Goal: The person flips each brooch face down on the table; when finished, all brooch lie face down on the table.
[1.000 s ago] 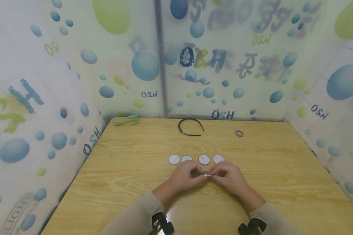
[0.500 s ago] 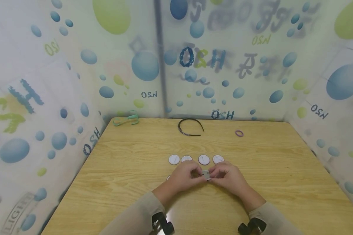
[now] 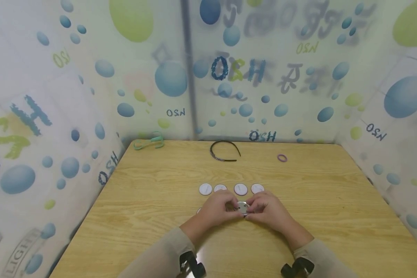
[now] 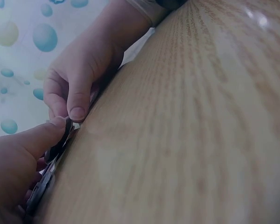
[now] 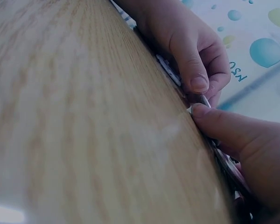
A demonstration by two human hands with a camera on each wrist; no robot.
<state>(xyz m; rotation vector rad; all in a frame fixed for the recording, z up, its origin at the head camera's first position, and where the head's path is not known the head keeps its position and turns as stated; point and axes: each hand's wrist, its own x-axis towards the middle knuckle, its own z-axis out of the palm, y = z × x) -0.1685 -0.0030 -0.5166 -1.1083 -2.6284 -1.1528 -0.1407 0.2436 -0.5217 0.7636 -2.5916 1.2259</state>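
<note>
Both hands meet over the table in the head view. My left hand (image 3: pixel 217 208) pinches the left edge of a round silver metal disc (image 3: pixel 242 207) between thumb and fingers. On its opposite edge, my right hand (image 3: pixel 272 211) grips it the same way. Small dark slots show on the disc's face. In the left wrist view the disc (image 4: pixel 60 142) appears edge-on, low above the wood. Just beyond the hands lies a row of white round pin badges (image 3: pixel 241 189), a thin line across each. Another white round edge (image 3: pixel 199 210) peeks out beside my left hand, mostly hidden.
Along the far side of the wooden table (image 3: pixel 153 185) lie a green claw-shaped hair clip (image 3: pixel 154 141), a black headband (image 3: pixel 213 153) and a purple ring (image 3: pixel 282 158). Patterned curtain walls (image 3: pixel 264 88) stand behind and at both sides.
The silver disc has tilted between the fingers, from nearly edge-on to showing its slotted face. Both hands stay in nearly the same place.
</note>
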